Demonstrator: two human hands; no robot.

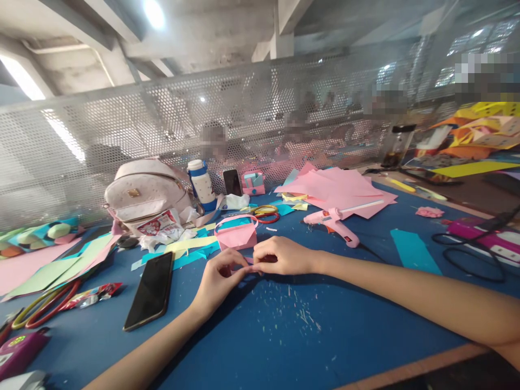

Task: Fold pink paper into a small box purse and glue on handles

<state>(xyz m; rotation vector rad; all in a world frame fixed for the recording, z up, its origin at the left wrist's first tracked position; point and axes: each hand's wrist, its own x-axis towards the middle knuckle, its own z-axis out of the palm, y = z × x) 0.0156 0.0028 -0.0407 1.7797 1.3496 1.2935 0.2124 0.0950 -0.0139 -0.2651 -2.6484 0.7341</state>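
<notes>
My left hand [219,279] and my right hand [282,255] meet at the middle of the blue table, fingertips pinched together. Between them is a small strip of pink paper [249,263], mostly covered by the fingers. Just behind stands a little pink paper basket [238,237] with a thin arched handle, apart from the strip as far as I can see. To the right of it lies a pink hot glue gun [333,225], its nozzle pointing left. Tiny paper scraps [303,314] are scattered in front of my right hand.
A black phone [149,291] lies left of my left hand. Behind are a pale backpack [148,189], a water bottle [202,184] and pink paper sheets [341,187]. Right are a blue paper piece [412,252] and a purple power strip [473,235] with cables. A perforated metal screen [162,135] stands behind.
</notes>
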